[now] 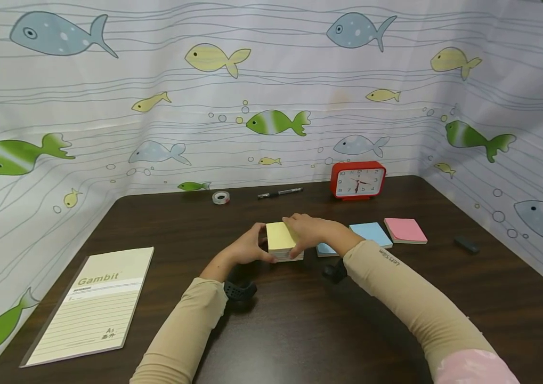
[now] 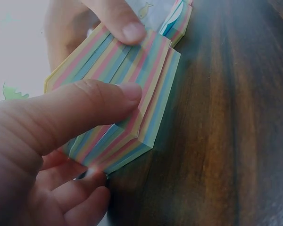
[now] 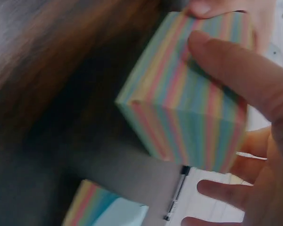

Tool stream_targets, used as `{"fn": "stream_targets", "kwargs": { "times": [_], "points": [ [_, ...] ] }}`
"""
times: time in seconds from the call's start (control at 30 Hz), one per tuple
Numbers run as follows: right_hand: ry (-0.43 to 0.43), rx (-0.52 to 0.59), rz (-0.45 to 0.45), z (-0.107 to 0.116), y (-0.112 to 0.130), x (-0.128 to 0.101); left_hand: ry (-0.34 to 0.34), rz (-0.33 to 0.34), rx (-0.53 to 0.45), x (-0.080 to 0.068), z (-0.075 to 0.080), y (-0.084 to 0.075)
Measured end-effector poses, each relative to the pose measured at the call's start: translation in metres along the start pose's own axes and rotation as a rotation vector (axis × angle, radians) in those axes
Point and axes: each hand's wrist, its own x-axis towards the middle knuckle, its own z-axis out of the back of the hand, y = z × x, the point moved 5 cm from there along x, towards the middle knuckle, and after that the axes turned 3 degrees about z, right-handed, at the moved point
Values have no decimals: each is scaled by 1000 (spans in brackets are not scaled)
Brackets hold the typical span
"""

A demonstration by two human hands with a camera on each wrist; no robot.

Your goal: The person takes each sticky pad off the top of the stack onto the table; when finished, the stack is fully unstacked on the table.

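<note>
Between both hands is a thick stack of sticky notes (image 1: 281, 236), yellow on top, its sides striped pink, blue, yellow and green. My left hand (image 1: 244, 248) grips its left side, the thumb lying across the near striped face (image 2: 151, 89). From the other side my right hand (image 1: 310, 232) holds it, thumb on that near face and some fingers spread behind. In the right wrist view the stack (image 3: 179, 108) shows a slightly uneven lower layer. Just right of it a blue sticky note pad (image 1: 371, 234) lies partly behind my right forearm. Farther right is a pink pad (image 1: 404, 230).
A Gambit notebook (image 1: 103, 298) lies at the left of the dark table. Along the back are a tape roll (image 1: 220, 198), a pen (image 1: 280, 193) and a red alarm clock (image 1: 358, 181). A small dark object (image 1: 466, 245) lies at the right.
</note>
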Motion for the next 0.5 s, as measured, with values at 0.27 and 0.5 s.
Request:
{"fn": "stream_targets", "kwargs": {
  "times": [0.27, 0.5],
  "points": [
    [-38, -120, -35, -2, -3, 4, 11, 8, -11, 0, 1, -1],
    [-64, -125, -87, 2, -10, -4, 27, 7, -53, 0, -1, 0]
  ]
}}
